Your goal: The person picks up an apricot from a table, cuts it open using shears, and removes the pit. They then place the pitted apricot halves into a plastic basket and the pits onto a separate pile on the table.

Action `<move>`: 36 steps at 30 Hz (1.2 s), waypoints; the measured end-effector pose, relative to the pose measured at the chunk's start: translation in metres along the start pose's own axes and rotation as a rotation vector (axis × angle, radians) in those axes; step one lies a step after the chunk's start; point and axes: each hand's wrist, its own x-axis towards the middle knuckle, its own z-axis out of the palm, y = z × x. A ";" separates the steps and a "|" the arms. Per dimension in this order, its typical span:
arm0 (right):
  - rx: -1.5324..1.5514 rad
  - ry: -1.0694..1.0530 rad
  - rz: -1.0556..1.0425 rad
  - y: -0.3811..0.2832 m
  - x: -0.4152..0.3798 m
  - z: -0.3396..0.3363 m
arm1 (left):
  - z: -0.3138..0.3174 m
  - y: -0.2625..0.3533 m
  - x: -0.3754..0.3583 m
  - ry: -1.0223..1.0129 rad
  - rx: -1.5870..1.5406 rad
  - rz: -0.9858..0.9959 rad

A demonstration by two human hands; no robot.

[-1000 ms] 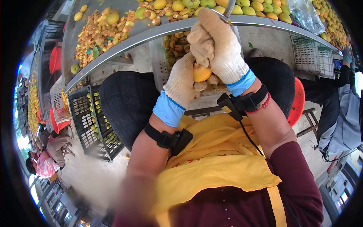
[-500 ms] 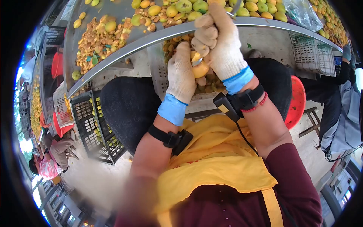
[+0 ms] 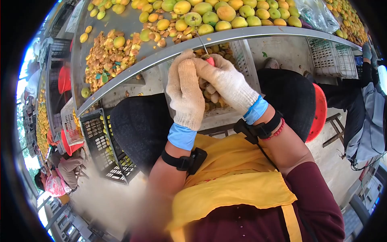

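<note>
My left hand (image 3: 185,90), in a whitish knit glove over a blue cuff, is closed above the crate between my knees. What its fingers hold, if anything, is hidden. My right hand (image 3: 227,82), gloved alike, touches it and is wrapped round the red handle (image 3: 209,60) of a small knife. The knife's thin metal blade (image 3: 202,43) points up and away toward the table rim. Below both hands sits a light plastic crate (image 3: 246,60) holding fruit pieces. Whole yellow, green and orange fruits (image 3: 225,13) lie on the metal table just beyond.
The metal table rim (image 3: 161,53) curves in front of me. A heap of cut fruit scraps (image 3: 107,56) lies at left, a clear plastic bag (image 3: 318,16) at right. A black crate (image 3: 94,139), a red basin (image 3: 319,113) and a white crate (image 3: 332,58) stand around; other people are at both sides.
The orange fruit seen between my hands is out of sight. My right hand has come down and turned, bringing the knife's red handle into view. My left fingers have closed up beside it.
</note>
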 end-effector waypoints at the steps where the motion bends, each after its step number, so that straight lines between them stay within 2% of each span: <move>1: 0.003 -0.034 -0.006 0.001 -0.001 0.000 | -0.001 0.003 0.001 -0.005 0.025 -0.041; 3: -0.029 -0.056 0.014 0.002 0.000 -0.005 | -0.005 0.000 0.002 -0.011 0.052 -0.084; 4: -0.056 -0.076 0.020 0.000 -0.002 -0.005 | -0.008 -0.004 0.004 -0.051 0.226 0.065; 6: -0.072 -0.094 0.029 0.004 -0.001 -0.005 | -0.012 -0.007 0.002 -0.101 0.404 0.214; 8: 0.025 -0.121 -0.057 0.012 0.003 -0.006 | -0.006 0.008 0.003 -0.047 0.106 -0.090; 12: 0.091 -0.151 -0.062 0.012 0.001 -0.010 | -0.008 0.001 0.005 -0.097 0.158 0.004; 14: 0.115 -0.157 -0.085 0.015 -0.001 -0.009 | -0.006 0.007 0.005 -0.018 -0.103 -0.255; 19: 0.251 -0.170 -0.088 0.021 0.002 -0.005 | -0.008 0.003 0.009 -0.033 -0.088 -0.192; 21: 0.341 -0.187 -0.095 0.026 0.004 -0.007 | -0.009 -0.001 0.011 0.038 -0.292 -0.270; 23: 0.383 -0.227 -0.123 0.028 0.008 -0.009 | -0.007 0.004 0.014 0.040 -0.340 -0.278; 25: 0.398 -0.259 -0.111 0.034 0.013 -0.011 | -0.007 0.010 0.020 0.126 -0.514 -0.406; 28: 0.499 -0.294 -0.102 0.032 0.015 -0.015 | -0.013 0.003 0.020 0.153 -0.619 -0.406; 29: 0.589 -0.296 -0.104 0.030 0.015 -0.016 | -0.016 0.001 0.022 0.150 -0.619 -0.403; 31: 0.569 -0.277 -0.094 0.027 0.018 -0.030 | -0.026 -0.001 0.026 0.148 -0.567 -0.385; 33: 0.224 -0.029 -0.064 0.020 0.017 -0.035 | -0.032 0.000 0.028 0.125 -0.589 -0.351; 34: 0.224 -0.034 -0.071 0.020 0.017 -0.036 | -0.033 0.002 0.028 0.105 -0.650 -0.374; 36: -0.577 0.202 -0.224 0.025 0.015 -0.036 | -0.034 0.008 0.027 0.077 -0.712 -0.382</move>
